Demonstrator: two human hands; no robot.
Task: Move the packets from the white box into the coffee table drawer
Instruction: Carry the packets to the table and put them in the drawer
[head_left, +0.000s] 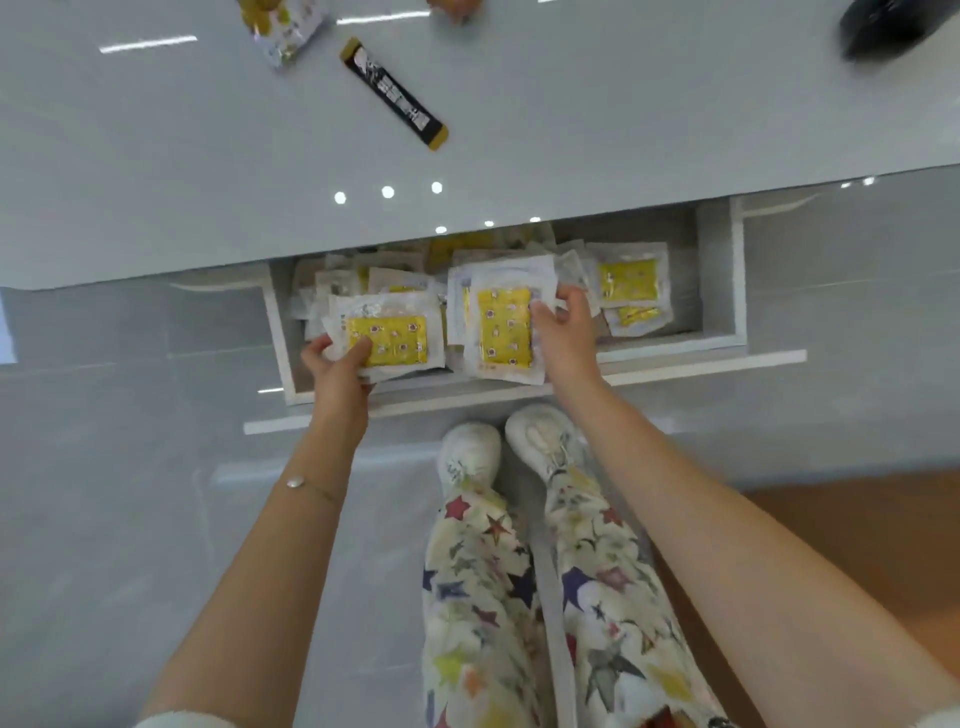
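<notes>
One drawer (719, 291), left hand (335, 364) gripping one packet stack (389, 332), right hand (563, 335) another stack (501, 327)

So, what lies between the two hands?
Head view: the left stack of packets, gripped by the left hand, and the right stack, held by the right hand, side by side in the drawer.

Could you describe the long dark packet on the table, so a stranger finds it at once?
Look at the glossy grey tabletop above the open drawer. Near its middle, lying slantwise, is the stick packet. Unlike the square yellow packets in the drawer, it is narrow, black, with gold ends.
</notes>
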